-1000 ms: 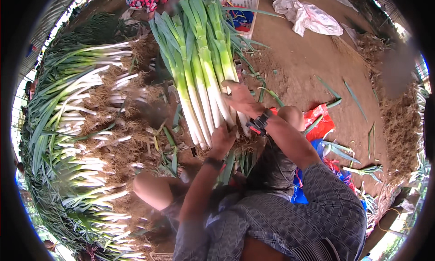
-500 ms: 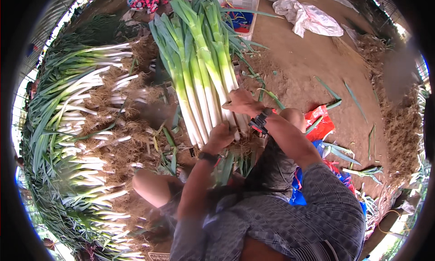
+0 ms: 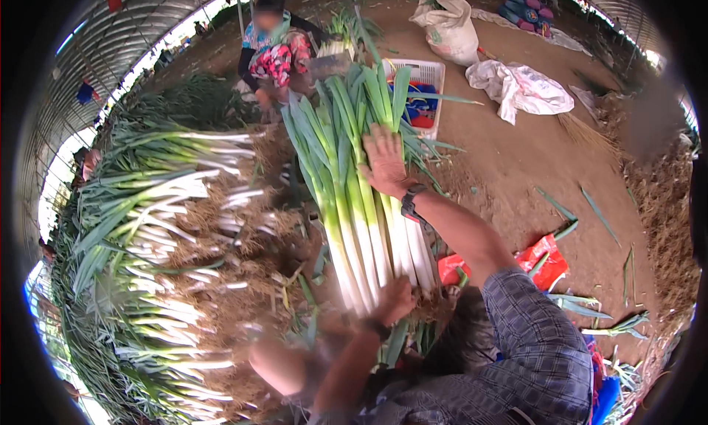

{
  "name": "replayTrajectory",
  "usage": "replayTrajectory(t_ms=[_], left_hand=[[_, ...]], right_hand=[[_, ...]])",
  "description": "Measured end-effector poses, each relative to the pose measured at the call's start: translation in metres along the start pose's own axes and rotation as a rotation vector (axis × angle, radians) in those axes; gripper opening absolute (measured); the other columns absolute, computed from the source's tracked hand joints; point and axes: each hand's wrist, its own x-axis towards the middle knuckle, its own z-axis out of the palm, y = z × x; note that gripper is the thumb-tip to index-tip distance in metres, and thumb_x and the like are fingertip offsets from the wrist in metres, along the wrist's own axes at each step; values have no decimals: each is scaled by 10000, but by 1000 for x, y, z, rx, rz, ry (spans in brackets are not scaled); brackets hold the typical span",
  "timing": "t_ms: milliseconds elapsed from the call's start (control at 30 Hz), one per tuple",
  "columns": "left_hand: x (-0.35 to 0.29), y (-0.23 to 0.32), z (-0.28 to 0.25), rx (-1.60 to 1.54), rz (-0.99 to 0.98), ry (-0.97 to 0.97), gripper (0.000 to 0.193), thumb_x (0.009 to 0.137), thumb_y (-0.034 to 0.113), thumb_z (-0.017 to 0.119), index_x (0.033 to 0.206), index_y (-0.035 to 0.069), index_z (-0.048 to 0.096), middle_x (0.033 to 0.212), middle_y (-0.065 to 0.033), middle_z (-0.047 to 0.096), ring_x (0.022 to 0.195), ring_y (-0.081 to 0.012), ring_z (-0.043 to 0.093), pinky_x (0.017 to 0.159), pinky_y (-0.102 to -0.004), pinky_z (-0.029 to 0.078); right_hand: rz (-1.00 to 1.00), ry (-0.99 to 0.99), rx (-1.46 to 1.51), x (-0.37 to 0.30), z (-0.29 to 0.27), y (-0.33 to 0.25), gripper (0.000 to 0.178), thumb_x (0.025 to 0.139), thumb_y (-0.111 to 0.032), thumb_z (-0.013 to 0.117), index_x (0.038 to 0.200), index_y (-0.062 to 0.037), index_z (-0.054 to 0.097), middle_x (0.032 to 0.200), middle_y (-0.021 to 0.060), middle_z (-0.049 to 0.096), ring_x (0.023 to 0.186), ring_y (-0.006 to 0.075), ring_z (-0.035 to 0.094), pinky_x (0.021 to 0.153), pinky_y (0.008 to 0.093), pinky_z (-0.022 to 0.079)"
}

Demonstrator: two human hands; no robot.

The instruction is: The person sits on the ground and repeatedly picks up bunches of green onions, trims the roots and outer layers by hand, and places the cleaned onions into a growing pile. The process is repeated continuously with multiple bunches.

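A bundle of leeks (image 3: 352, 204) lies in front of me, green leaves pointing away and white ends toward me. My right hand (image 3: 385, 159) rests flat on the leaves at the bundle's right side, fingers stretched out. At the near, white ends is my left hand (image 3: 397, 298), its fingers curled closed against the stalks. Whatever is inside that hand is hidden. Both wrists wear dark bands.
Many rooted leeks (image 3: 166, 307) are piled along my left. Beyond the bundle stands a white plastic crate (image 3: 439, 82). A person (image 3: 274, 52) crouches at the far left. White sacks (image 3: 520, 89) and loose leaves (image 3: 601, 215) lie on the dirt floor.
My right hand has moved from the white stalks up onto the green leaves and opened flat. My left hand is now lower at the white ends. The view has tilted up, showing the person.
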Motion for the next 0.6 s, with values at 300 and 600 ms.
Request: replayTrajectory(t_ms=[300, 600], left_hand=[[-6, -20, 11, -230, 6, -25, 408, 884, 360, 734, 1031, 19, 566, 914, -199, 628, 855, -443, 643, 709, -539, 534], [-2, -5, 3, -173, -87, -97, 410, 876, 310, 741, 1080, 5, 557, 904, -201, 637, 864, -418, 649, 697, -506, 537]], right_hand=[[124, -121, -44, -2, 54, 28, 824, 928, -275, 645, 1562, 30, 215, 1625, 304, 175, 1512, 497, 163, 1186, 656, 200], [129, -181, -36, -8, 66, 37, 849, 967, -542, 555, 1531, 35, 289, 1609, 306, 200, 1503, 493, 170, 1172, 665, 194]])
